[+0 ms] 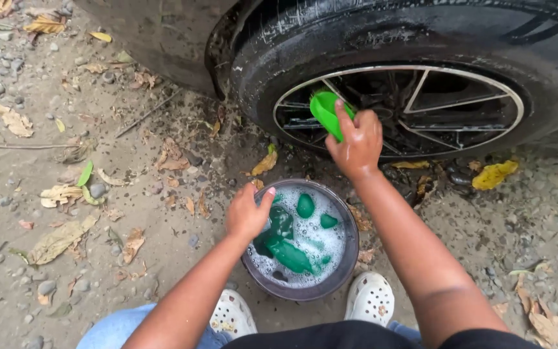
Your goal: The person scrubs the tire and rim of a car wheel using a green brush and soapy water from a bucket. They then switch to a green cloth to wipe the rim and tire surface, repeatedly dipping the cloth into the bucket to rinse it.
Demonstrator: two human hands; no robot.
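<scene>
My right hand point(354, 143) grips a bright green brush or scoop-shaped tool point(327, 111) and presses it against the spoked rim point(421, 110) of a black car wheel point(330, 39). My left hand point(248, 213) rests on the left rim of a dark round bucket point(350, 258), fingers curled over its edge. The bucket holds foamy water with green cloth or sponge pieces point(289, 249) floating in it. It stands on the ground right in front of the wheel.
My two white perforated clogs point(369, 298) sit just below the bucket, with blue trousers beside them. The ground is sandy dirt with pebbles, twigs and dry leaves point(59, 239). A yellow leaf point(493, 174) lies under the wheel. Dark car bodywork point(156, 39) rises at top left.
</scene>
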